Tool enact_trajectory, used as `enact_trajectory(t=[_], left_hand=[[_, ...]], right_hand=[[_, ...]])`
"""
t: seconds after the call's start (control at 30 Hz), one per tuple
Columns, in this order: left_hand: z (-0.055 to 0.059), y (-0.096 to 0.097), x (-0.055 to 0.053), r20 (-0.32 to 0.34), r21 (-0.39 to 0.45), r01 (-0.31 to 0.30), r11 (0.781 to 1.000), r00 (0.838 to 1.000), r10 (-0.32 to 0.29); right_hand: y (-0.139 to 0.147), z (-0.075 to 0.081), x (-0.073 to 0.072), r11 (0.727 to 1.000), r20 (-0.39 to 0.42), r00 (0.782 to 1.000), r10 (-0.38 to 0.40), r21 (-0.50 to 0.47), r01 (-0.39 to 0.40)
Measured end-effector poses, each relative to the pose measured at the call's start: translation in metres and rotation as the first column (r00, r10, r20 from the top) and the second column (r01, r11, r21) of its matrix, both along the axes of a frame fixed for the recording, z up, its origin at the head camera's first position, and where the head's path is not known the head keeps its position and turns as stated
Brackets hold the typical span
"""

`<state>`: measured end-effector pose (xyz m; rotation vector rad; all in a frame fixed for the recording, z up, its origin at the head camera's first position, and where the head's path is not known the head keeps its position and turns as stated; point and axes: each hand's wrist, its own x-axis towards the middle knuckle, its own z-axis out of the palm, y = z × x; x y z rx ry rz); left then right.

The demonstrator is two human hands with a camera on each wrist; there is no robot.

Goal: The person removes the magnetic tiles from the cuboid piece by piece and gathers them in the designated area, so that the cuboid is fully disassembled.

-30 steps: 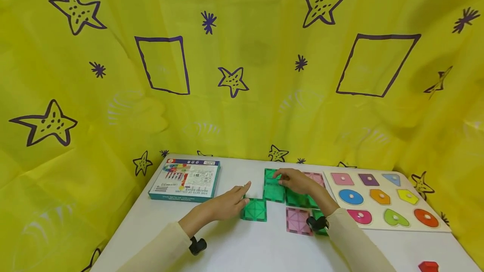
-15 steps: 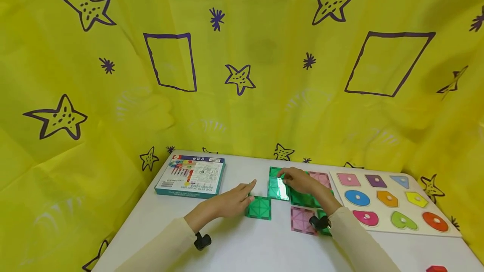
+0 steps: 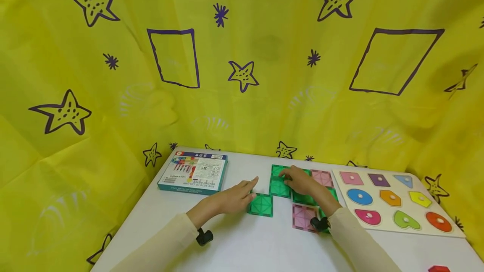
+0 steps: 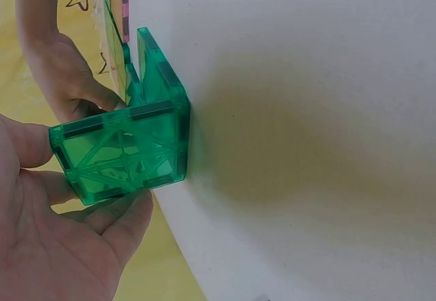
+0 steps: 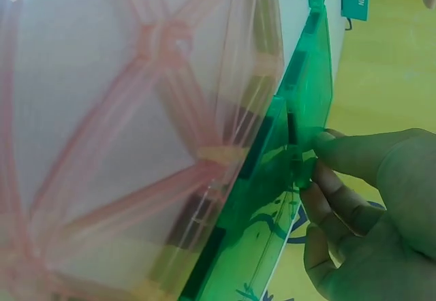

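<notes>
My left hand (image 3: 232, 200) holds a green translucent magnetic tile (image 3: 261, 205) at its edge. In the left wrist view, thumb and fingers lie on opposite edges of that tile (image 4: 119, 154), which stands out from the white tabletop. Another upright green tile (image 4: 158, 73) meets its far side. My right hand (image 3: 300, 180) reaches to a second group of tiles and pinches a green tile (image 3: 280, 187) near its upper edge. The right wrist view shows thumb and fingers on this tile's corner (image 5: 310, 120). A pink tile (image 3: 304, 216) stands in front, large in the right wrist view.
A flat teal-edged box (image 3: 193, 172) lies at the table's back left. On the right is a white puzzle board (image 3: 382, 211) with coloured knobbed shapes. A red piece (image 3: 438, 268) shows at the front right. Yellow patterned cloth (image 3: 211, 95) hangs behind the table.
The head view has turned slightly, so the whole scene sits further right and higher. A bright glare crossed the right-hand green tile half a second ago and is gone. Both hands keep their places.
</notes>
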<state>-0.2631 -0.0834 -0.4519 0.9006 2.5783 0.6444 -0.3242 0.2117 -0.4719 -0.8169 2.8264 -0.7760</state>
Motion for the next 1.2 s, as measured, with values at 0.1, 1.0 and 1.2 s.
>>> enact_trajectory(t=[0.1,1.0,1.2], left_hand=[[0.0,0.001,0.0,0.003,0.004,-0.004,1.0,1.0,0.004],[-0.001,0.002,-0.002,0.03,-0.001,-0.018,1.0,0.999,0.018],[0.001,0.002,-0.001,0.023,0.004,-0.013,1.0,1.0,0.013]], right_hand=[[0.0,0.002,0.002,1.0,-0.001,1.0,-0.009,0.012,0.009],[-0.018,0.004,0.021,0.988,-0.076,0.996,-0.045,0.141,0.055],[-0.045,0.009,0.046,0.992,-0.035,0.999,0.018,0.128,-0.014]])
